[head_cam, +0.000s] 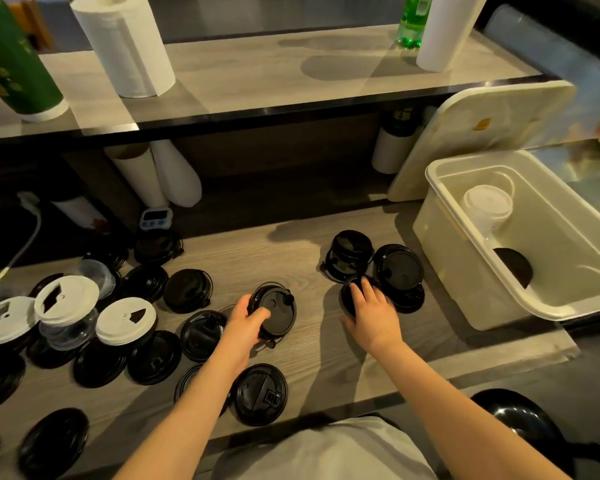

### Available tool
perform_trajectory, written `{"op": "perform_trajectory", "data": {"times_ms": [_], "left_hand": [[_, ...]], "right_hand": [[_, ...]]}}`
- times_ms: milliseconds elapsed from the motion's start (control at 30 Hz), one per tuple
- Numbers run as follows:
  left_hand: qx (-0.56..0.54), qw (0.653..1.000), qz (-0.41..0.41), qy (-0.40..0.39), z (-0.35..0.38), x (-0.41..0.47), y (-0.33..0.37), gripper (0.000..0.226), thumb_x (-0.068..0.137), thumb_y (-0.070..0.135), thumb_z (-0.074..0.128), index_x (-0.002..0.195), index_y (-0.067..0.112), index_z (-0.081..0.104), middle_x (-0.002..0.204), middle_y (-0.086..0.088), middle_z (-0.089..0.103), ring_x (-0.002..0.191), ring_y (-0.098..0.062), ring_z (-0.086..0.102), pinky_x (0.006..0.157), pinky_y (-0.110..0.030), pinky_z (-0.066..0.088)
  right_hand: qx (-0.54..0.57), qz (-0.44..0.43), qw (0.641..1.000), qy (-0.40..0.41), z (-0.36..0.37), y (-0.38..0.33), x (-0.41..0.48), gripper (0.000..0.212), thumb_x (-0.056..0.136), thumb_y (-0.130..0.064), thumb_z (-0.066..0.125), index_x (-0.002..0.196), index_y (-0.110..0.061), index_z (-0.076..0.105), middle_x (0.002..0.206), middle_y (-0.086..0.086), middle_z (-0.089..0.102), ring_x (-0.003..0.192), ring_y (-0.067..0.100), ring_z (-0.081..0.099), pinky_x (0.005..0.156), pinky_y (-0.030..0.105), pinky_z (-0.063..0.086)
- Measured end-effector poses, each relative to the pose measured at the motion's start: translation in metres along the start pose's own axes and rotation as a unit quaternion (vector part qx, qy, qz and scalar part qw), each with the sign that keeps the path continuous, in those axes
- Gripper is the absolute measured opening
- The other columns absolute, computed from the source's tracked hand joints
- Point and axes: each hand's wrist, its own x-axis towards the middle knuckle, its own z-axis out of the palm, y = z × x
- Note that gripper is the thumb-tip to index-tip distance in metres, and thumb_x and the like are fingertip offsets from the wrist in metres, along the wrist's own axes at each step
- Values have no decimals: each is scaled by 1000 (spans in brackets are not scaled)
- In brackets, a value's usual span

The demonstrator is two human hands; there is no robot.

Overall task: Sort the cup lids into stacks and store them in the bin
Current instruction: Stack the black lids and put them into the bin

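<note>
The left hand (248, 318) is seen closed round a black lid (274, 310), thumb laid on top and fingers curled about its near-left edge, the lid held just above the wooden counter (291, 244). Beside it, to the right, the right hand (371, 308) is spread over a second lid (350, 294) – fingers fairly straight and resting on top, nothing pinched. Just beyond that hand's fingertips, two black stacks (352, 252) are set side by side, touching each other. Further right, well apart from the left hand, the pale plastic bin (447, 271) is shown open, with a white stack (487, 204) and a single dark lid (513, 266) lying inside; its cover (482, 133) is leaned upright behind it. To the left of the left hand, loose black lids (187, 289) are scattered across the counter – three white lids (66, 294) are perched among them, on clear ones. More black lids are pictured near the left forearm.
</note>
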Motion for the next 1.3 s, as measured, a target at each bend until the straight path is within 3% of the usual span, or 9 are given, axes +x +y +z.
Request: {"op": "perform_trajectory", "data": {"times_ms": [200,333,400,533,633,733,833,1100,1300], "left_hand": [[12,1000,16,20,4,7,-1,78,67,33,61,140,16,38,142,-14,44,127,-29,46,106,-50,40],[7,1000,18,25,8,12,-2,82,65,34,61,141,19,36,143,-11,42,130,-28,43,106,-50,39],[8,1000,17,23,14,6,3,71,78,26,60,143,20,33,146,-11,39,131,-28,42,106,-49,39],[12,999,29,18,21,3,4,62,92,13,51,148,19,24,150,-6,30,135,-26,35,109,-40,33],[7,999,41,17,18,2,0,63,93,14,51,148,19,22,154,-7,25,137,-27,32,108,-40,32],[5,998,58,22,13,-1,-3,59,93,14,52,146,20,27,147,-6,35,129,-25,39,99,-38,36],[-14,997,77,22,8,-10,-2,49,93,9,52,138,20,36,122,-1,49,107,-19,49,88,-34,40],[-56,992,114,-23,25,-18,27,43,90,10,59,131,14,48,126,-6,59,115,-22,57,101,-46,45],[-78,981,163,-72,97,-25,64,31,91,5,56,117,21,47,107,4,61,98,-11,60,80,-29,51]], "right_hand": [[13,-23,998,55,-8,2,2,52,89,-30,55,137,-16,42,147,5,41,125,28,45,92,37,47],[211,6,968,132,-21,2,-10,41,86,-21,61,126,-17,54,109,2,65,99,25,62,68,30,47],[347,48,927,133,-28,-1,-15,41,85,-14,64,125,-18,54,106,1,65,99,20,62,75,27,46],[597,75,790,116,-36,-7,-23,40,83,-4,67,115,-24,54,116,0,61,109,16,58,91,30,48],[701,72,706,64,-40,-11,-29,37,84,-4,67,109,-29,57,115,2,65,108,18,62,94,38,51],[744,67,664,22,-40,-17,-30,32,86,-5,64,110,-25,61,112,4,68,106,21,64,90,41,53],[754,59,654,0,-44,-25,-31,26,89,-8,60,108,-25,62,111,6,67,103,21,65,82,37,55],[739,41,671,48,-83,-9,-42,20,96,-16,51,112,-23,60,106,-1,68,98,13,66,72,24,56],[724,59,669,155,-125,57,-57,14,95,-17,52,106,-24,56,93,-9,69,84,7,67,59,19,52]]}}
